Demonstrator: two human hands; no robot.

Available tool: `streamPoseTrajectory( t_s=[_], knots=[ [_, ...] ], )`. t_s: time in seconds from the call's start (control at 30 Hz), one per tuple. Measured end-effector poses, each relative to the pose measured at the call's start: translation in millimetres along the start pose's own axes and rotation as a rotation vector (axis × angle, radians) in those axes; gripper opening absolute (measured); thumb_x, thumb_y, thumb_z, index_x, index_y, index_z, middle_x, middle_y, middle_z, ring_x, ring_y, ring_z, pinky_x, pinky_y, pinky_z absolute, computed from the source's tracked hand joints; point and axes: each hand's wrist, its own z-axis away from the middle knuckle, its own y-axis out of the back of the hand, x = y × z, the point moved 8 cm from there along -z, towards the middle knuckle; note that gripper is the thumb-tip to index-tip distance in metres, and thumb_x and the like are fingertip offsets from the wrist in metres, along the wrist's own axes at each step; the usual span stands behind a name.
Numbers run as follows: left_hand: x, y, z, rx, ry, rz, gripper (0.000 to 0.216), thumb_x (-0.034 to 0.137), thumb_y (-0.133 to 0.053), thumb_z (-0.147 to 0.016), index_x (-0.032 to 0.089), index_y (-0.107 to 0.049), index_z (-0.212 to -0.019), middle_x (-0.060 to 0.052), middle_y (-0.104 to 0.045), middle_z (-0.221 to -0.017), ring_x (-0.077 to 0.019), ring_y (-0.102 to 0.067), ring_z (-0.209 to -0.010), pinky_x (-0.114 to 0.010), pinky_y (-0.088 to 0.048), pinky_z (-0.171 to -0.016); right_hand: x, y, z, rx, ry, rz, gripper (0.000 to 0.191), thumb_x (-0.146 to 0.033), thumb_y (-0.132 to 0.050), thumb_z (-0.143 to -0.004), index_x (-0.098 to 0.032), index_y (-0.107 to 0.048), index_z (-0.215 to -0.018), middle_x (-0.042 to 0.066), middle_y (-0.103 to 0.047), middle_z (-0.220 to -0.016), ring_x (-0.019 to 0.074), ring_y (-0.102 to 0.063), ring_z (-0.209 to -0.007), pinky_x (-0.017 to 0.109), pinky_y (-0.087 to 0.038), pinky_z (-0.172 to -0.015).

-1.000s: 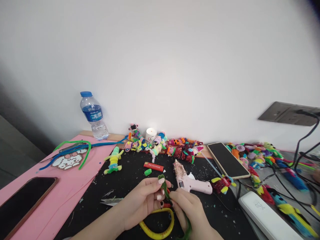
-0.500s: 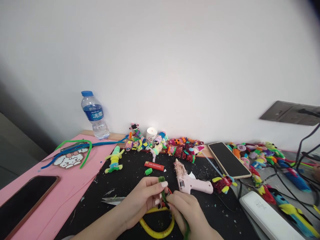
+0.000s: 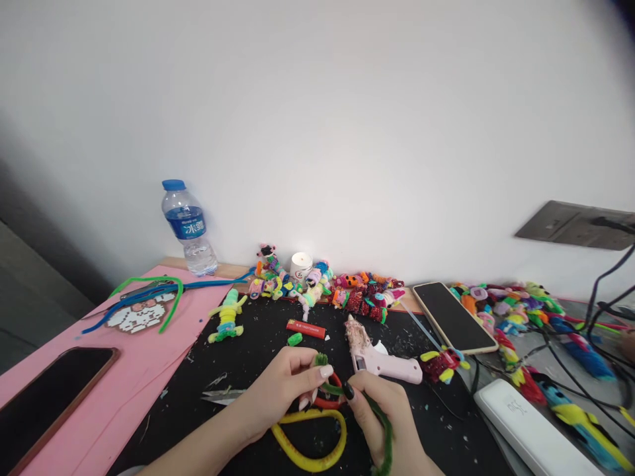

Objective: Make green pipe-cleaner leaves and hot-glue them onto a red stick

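Observation:
A dark green pipe cleaner (image 3: 385,423) runs between my two hands over the black mat. My left hand (image 3: 285,390) pinches its short coiled end between thumb and fingers. In my right hand (image 3: 384,413) the strand is gripped between thumb and forefinger, and its long tail hangs down across the palm. Below and behind the hands lie a yellow pipe cleaner loop (image 3: 310,466) and a red pipe cleaner (image 3: 331,402), partly hidden by the fingers. Scissors (image 3: 221,396) poke out from under my left wrist.
A pink glue gun (image 3: 384,365), a red lighter (image 3: 306,329) and a green fuzzy piece (image 3: 294,340) lie ahead. Pipe-cleaner figures (image 3: 364,297) line the wall. Phones (image 3: 454,317), a white power bank (image 3: 533,430) and cables are rightward; a water bottle (image 3: 191,231) stands left.
My right hand has moved right, away from my left, drawing the green strand out between them. The left hand keeps its pinch on the coiled end.

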Motion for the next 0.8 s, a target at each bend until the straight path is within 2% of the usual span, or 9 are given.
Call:
streamPoseTrajectory(
  t_s=[0.1,0.2,0.33,0.53,0.63,0.73,0.8],
  knots=[
    [2.7,-6.7,2.4,-0.101,0.017,-0.02,0.033,0.044,-0.059,-0.076,0.013,-0.056,-0.064,0.004,-0.046,-0.051,-0.0057,-0.033,-0.043,-0.018,-0.022,-0.042,1.7,5.0,-1.8,0.043,-0.033,-0.031,0.032,-0.027,-0.044,-0.088,-0.017,-0.051,-0.059,-0.004,-0.043,-0.05,0.0082,-0.038,-0.045,0.02,-0.029,-0.044],
    [0.7,-15.6,7.1,-0.235,0.055,-0.025,0.03,0.042,-0.061,-0.075,0.012,-0.061,-0.071,0.001,-0.052,-0.058,-0.0058,-0.036,-0.044,-0.018,-0.024,-0.042,4.2,2.1,-2.0,0.022,-0.051,-0.057,0.034,-0.03,-0.043,-0.089,-0.016,-0.052,-0.059,-0.003,-0.045,-0.051,0.0087,-0.039,-0.047,0.02,-0.029,-0.045],
    [-8.4,-24.7,14.2,-0.379,0.142,-0.044,0.028,0.039,-0.065,-0.071,0.013,-0.061,-0.063,0.0,-0.055,-0.057,-0.0063,-0.039,-0.043,-0.018,-0.026,-0.042,7.9,-6.2,0.5,-0.044,-0.072,-0.117,0.038,-0.035,-0.042,-0.089,-0.016,-0.051,-0.057,-0.004,-0.042,-0.05,0.0078,-0.037,-0.046,0.02,-0.027,-0.045],
    [-13.8,-26.0,15.1,-0.384,0.19,-0.005,0.028,0.039,-0.065,-0.069,0.012,-0.061,-0.062,0.0,-0.054,-0.055,-0.0052,-0.039,-0.04,-0.018,-0.026,-0.04,17.1,-10.0,2.0,-0.073,-0.183,-0.262,0.039,-0.045,-0.047,-0.085,-0.015,-0.053,-0.06,-0.004,-0.042,-0.051,0.0081,-0.037,-0.048,0.02,-0.027,-0.045],
    [-17.2,-27.2,16.5,-0.391,0.21,0.019,0.026,0.037,-0.066,-0.069,0.013,-0.06,-0.061,0.0,-0.055,-0.055,-0.0046,-0.038,-0.04,-0.017,-0.026,-0.04,16.3,-19.5,1.5,-0.17,-0.206,-0.387,0.043,-0.054,-0.049,-0.08,-0.016,-0.053,-0.06,-0.004,-0.044,-0.051,0.0086,-0.038,-0.048,0.02,-0.029,-0.045],
    [-18.9,-31.1,19.8,-0.444,0.218,0.014,0.024,0.035,-0.067,-0.069,0.013,-0.061,-0.061,0.001,-0.054,-0.053,-0.0048,-0.038,-0.039,-0.017,-0.026,-0.038,12.5,-27.7,4.8,-0.253,-0.165,-0.38,0.048,-0.06,-0.047,-0.078,-0.016,-0.054,-0.059,-0.003,-0.045,-0.051,0.0091,-0.039,-0.048,0.02,-0.03,-0.045],
    [-19.2,-33.8,21.9,-0.481,0.224,-0.001,0.026,0.036,-0.067,-0.068,0.013,-0.061,-0.059,0.001,-0.053,-0.05,-0.0049,-0.038,-0.038,-0.017,-0.026,-0.037,13.9,-30.1,10.1,-0.261,-0.158,-0.334,0.049,-0.061,-0.046,-0.079,-0.017,-0.055,-0.059,-0.002,-0.046,-0.053,0.0103,-0.042,-0.051,0.02,-0.033,-0.047]
  ],
)
